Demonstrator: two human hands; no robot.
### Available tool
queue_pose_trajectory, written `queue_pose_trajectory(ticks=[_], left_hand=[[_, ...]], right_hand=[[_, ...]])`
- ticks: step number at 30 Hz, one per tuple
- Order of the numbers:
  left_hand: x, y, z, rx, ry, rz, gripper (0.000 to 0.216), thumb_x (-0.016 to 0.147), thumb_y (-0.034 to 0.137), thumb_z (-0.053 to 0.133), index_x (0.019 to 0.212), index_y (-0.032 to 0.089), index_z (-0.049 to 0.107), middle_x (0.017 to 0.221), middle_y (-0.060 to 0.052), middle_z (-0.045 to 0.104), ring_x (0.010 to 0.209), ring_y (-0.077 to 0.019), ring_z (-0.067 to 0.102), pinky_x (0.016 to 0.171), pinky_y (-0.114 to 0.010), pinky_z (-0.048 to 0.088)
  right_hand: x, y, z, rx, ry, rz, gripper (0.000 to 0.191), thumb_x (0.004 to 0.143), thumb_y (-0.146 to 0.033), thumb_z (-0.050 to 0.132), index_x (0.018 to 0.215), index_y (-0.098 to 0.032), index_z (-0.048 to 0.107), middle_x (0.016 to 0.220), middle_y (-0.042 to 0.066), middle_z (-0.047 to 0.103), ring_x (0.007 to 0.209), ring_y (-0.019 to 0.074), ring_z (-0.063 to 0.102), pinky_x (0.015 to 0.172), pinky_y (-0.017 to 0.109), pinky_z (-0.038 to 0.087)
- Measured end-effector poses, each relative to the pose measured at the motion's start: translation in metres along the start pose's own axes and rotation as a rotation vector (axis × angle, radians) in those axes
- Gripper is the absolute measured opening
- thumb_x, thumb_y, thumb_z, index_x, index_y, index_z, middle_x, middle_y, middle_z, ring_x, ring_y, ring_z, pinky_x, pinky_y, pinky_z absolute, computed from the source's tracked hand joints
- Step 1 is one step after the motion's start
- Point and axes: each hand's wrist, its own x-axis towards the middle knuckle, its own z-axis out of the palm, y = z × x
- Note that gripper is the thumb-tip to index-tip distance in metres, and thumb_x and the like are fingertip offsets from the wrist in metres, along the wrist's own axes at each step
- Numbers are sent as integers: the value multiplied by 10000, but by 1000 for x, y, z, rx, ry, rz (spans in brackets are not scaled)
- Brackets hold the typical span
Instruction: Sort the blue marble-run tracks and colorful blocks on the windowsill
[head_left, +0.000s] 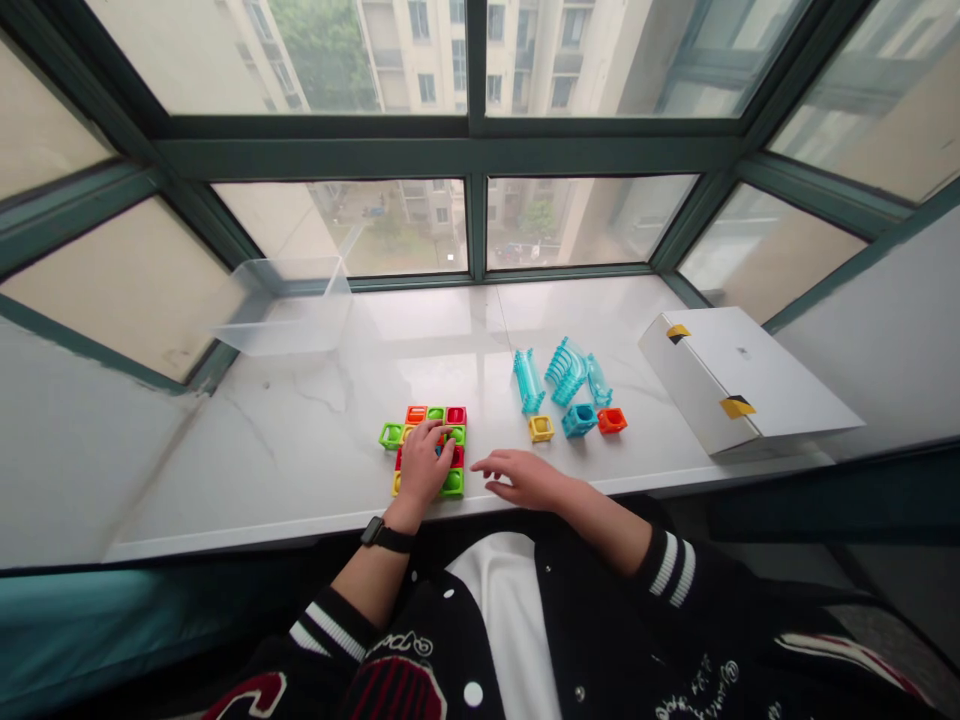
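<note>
On the white sill, rows of red, green and yellow cube-shaped toy blocks lie side by side in a flat patch. My left hand rests over the middle of it, thumb and fingers closed about a block mostly hidden beneath them. A green block sticks out at the patch's left side. Just right of the patch, my right hand hovers with fingers stretched and apart, holding nothing. Beyond it stand a yellow block, a blue block and an orange-red block.
Behind the loose blocks lie clear blue track pieces. A transparent plastic bin stands at the back left. On the right is a white box with yellow-and-black tape. Windows border the sill, whose front edge is near my body.
</note>
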Motion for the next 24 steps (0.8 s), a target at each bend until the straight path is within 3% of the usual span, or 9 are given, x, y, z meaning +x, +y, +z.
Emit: queue_pose_trajectory(ticks=[3, 7, 14, 20, 24], left_hand=[[-1, 0, 1, 17, -6, 9, 189, 942, 289, 649, 1111, 254, 727, 1286, -98, 684, 1228, -315, 617, 1101, -505, 490], [-2, -1, 3, 27, 0, 11, 131, 931, 279, 662, 1032, 262, 745, 1290, -98, 676, 1232, -325, 609, 1093, -529, 493], [-3, 1, 2, 32, -6, 17, 109, 950, 288, 648, 945, 259, 752, 1326, -98, 661, 1250, -327, 589, 1098, -551, 481], [-4, 3, 2, 42, -10, 38, 91, 946, 251, 658, 964, 247, 747, 1349, -97, 659, 1291, -329, 575, 1122, -547, 467], [-3, 2, 2, 56, -14, 38, 91, 933, 210, 651, 933, 246, 735, 1333, -99, 666, 1272, -329, 587, 1091, -535, 488]], right_hand=[[22, -11, 26, -138, -215, 29, 446, 930, -290, 712, 1373, -287, 659, 1148, 68, 725, 971, 245, 708, 844, 343, 545], [34, -15, 41, -218, -267, 50, 474, 892, -299, 754, 1351, -261, 637, 1157, 90, 722, 958, 274, 694, 798, 353, 527], [24, 0, 33, -188, -192, 87, 296, 892, -254, 733, 1185, -261, 690, 1100, 63, 714, 955, 252, 684, 817, 336, 511], [-3, 23, 13, -5, -52, 120, 180, 882, -155, 696, 1033, -243, 738, 1060, 37, 707, 897, 188, 685, 836, 298, 525], [-25, 36, 2, 140, 67, 170, 69, 895, -205, 685, 943, -213, 733, 965, 41, 712, 830, 183, 677, 789, 300, 542]])
